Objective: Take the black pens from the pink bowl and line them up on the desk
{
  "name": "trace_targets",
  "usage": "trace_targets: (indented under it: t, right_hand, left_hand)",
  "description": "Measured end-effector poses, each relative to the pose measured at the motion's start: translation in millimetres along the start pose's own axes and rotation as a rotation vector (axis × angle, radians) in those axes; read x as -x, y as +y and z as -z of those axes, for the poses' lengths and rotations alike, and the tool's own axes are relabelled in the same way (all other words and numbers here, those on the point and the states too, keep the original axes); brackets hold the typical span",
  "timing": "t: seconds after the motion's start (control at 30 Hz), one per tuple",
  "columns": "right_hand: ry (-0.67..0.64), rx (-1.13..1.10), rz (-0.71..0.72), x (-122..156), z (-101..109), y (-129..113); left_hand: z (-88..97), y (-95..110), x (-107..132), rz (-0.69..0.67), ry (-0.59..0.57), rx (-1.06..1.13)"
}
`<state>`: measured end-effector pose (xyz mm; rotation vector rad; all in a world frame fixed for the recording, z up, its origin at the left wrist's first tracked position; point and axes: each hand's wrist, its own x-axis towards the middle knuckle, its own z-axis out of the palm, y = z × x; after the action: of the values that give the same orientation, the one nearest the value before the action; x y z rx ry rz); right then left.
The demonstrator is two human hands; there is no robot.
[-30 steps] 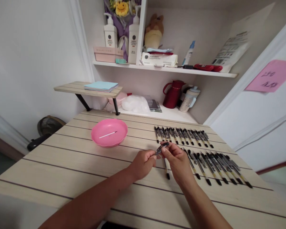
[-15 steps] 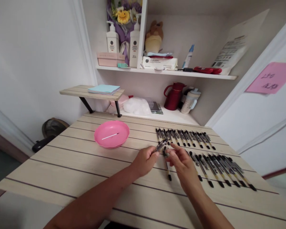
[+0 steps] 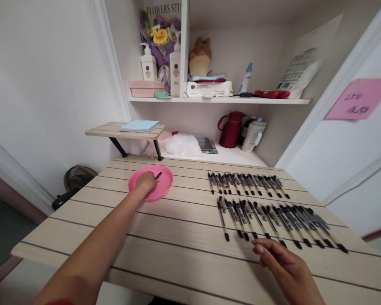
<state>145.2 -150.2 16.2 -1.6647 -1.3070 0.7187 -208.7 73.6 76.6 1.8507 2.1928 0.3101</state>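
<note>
My left hand (image 3: 145, 181) reaches into the pink bowl (image 3: 165, 186) at the table's far left. Its fingers are curled over a thin pen refill (image 3: 158, 174), and only the refill's dark tip shows past them. My right hand (image 3: 281, 262) lies low over the table near the front edge, fingers loosely stretched and holding nothing. It is just in front of the near row of black pens (image 3: 273, 218). A second, shorter row of pens (image 3: 247, 183) lies behind that one.
The slatted wooden table (image 3: 178, 237) stands against a shelved nook with a red jug (image 3: 230, 129), a cup, bottles and a small raised stand (image 3: 123, 132) with a blue pad. A fan sits on the floor at left. A pink note hangs on the right wall.
My hands were together over the pens holding a pen. The left hand has since swung out to the pink bowl, and the right hand has dropped back toward the front edge, now holding nothing.
</note>
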Motion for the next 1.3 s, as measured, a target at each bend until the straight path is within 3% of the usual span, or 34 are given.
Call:
trace_targets:
  t: [0.13,0.3,0.37,0.47,0.57,0.63,0.73,0.87,1.0,1.3]
  right_hand:
    - [0.016,0.03,0.017,-3,7,3]
    - [0.032,0.073,0.061,-16,30,12]
    - [0.041,0.132,0.089,-30,46,16]
    - [0.101,0.285,0.104,-62,74,22]
    - [0.193,0.465,0.088,-107,106,30]
    - [0.276,0.579,0.036,-138,125,37]
    - [0.269,0.708,-0.071,-181,144,51]
    - [0.239,0.791,-0.158,-225,151,66]
    - [0.229,0.795,-0.185,-254,148,78]
    - [0.196,0.775,-0.244,-287,140,89]
  left_hand:
    - [-5.8,-5,-8,0.03,-0.051,-0.078]
    - [5.2,7,4,-0.066,0.011,-0.138]
    - [7.0,21,18,-0.157,0.088,-0.135]
    - [-0.9,52,47,-0.435,0.183,-0.006]
    - [-22.6,89,80,-0.67,0.05,0.228]
    - [-41.2,112,98,-0.727,-0.077,0.357]
    - [-65.7,136,118,-0.785,-0.198,0.459]
    - [-84.2,147,125,-0.751,-0.252,0.586]
    - [-96.0,141,115,-0.647,-0.226,0.695]
    - [-106.6,131,94,-0.613,-0.13,0.709]
